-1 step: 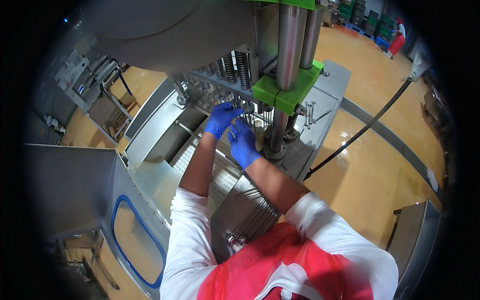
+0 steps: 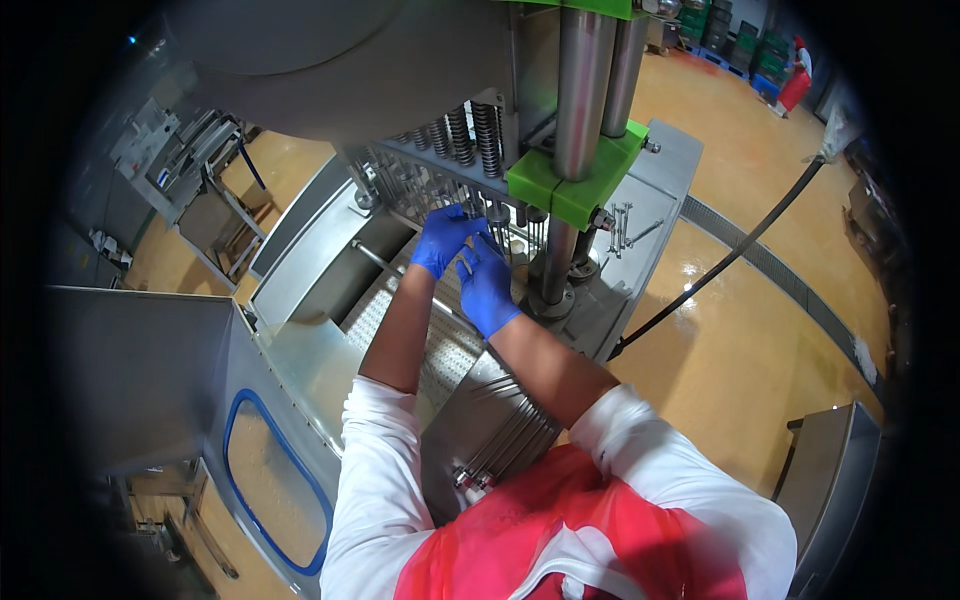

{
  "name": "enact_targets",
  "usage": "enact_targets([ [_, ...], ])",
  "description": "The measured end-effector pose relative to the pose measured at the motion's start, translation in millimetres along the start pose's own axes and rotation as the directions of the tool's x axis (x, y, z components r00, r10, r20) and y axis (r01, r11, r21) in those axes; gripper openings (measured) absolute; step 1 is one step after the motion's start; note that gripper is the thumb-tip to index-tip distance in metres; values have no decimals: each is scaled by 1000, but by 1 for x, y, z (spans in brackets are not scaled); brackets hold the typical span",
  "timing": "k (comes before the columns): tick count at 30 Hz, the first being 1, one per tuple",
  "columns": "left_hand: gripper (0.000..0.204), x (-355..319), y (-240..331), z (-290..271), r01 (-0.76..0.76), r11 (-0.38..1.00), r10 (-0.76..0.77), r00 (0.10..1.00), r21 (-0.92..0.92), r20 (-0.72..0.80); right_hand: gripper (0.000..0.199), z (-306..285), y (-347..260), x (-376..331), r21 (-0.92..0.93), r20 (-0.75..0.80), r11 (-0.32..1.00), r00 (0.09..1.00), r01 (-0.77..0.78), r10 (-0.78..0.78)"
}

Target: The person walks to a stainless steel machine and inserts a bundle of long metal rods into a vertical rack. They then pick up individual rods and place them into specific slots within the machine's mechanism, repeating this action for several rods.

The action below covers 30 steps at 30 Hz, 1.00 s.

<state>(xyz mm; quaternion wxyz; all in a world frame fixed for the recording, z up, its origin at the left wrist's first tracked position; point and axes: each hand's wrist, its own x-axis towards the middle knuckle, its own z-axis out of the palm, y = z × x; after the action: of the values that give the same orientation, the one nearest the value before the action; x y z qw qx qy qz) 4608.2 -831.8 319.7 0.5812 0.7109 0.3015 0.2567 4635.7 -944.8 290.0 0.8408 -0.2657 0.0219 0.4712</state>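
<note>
Two gloved hands (image 2: 440, 245) (image 2: 488, 292) show, centre. Two steel columns (image 2: 584, 100) (image 2: 624, 80), two green clamps (image 2: 585, 190) (image 2: 590, 7), upper centre. One co-worker (image 2: 794, 88), upper right; one black hose (image 2: 742, 246), right; one blue-rimmed window (image 2: 272, 490), lower left.

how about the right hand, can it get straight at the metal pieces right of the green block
Probably not: the steel column below the green block stands between the right hand and the metal pieces.

floor (image 2: 735, 350): glossy tan, white glare (image 2: 688, 286) at right | drain grating (image 2: 775, 265): curving along right side | far right: stacked green crates (image 2: 742, 45), blue pallet (image 2: 735, 70) | left: steel equipment stand (image 2: 207, 235) | near right: grey metal box-shaped unit (image 2: 835, 460)
</note>
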Motion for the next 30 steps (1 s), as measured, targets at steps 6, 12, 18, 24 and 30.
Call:
enact_targets([
  [6,22,-4,15,3,5,1000,-2,994,-30,107,36,7,5,12,28,13,998,998,61,-62],
  [12,29,27,-39,-47,83,992,-66,982,-92,175,41,28,11,4,217,187,975,982,-46,5],
  [18,35,19,-12,-29,108,985,-86,983,-133,160,43,33,6,25,314,146,949,988,11,-60],
  [24,35,-17,59,-27,-161,785,320,932,598,-169,43,27,2,27,412,16,911,1000,9,-18],
  [30,31,-31,144,-10,-465,784,597,746,411,-295,35,29,-5,28,522,41,851,999,-51,35],
])
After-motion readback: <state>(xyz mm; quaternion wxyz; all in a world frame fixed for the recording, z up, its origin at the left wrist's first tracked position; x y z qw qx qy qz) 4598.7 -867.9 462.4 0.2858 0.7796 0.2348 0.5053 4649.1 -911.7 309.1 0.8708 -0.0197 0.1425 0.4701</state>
